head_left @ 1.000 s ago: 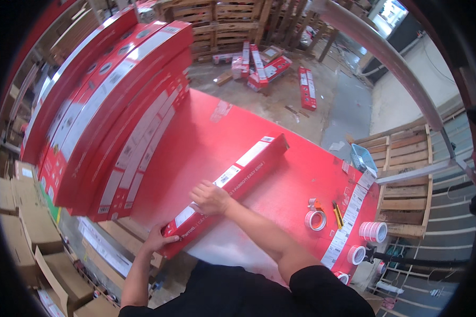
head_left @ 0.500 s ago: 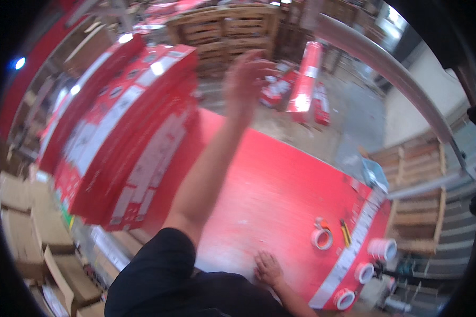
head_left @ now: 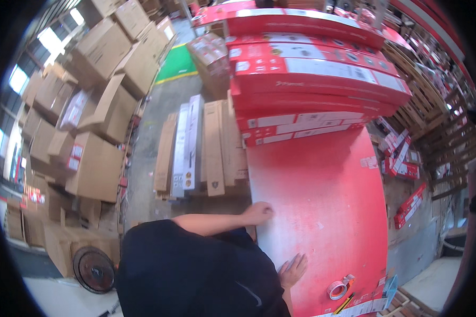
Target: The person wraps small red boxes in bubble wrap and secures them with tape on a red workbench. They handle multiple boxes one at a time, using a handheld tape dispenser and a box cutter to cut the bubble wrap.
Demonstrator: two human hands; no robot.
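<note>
While leaning over from the left side, with brown cardboard cartons [head_left: 90, 111] heaped far left and flat packed boxes [head_left: 201, 148] lying on the floor just beside the bench, best to lean on both arms evenly. Left hand [head_left: 259, 213] curled into a loose fist on the near-left edge of the red table [head_left: 328, 190], with nothing seen inside it; cannot tell whether gripping the edge or only pressing on it. Right hand [head_left: 293, 269] laid flat, fingers spread, grasping nothing, palm down on the tabletop nearer the body. Likely a bracing stance, so better to plant the fist fully on the surface, not on the rim. Stack of long red boxes [head_left: 312, 79] piled at the far end, well apart from both hands. Tape roll [head_left: 337, 289] near the right hand, not touching. Loose red boxes [head_left: 407, 206] on the floor, far right.
</note>
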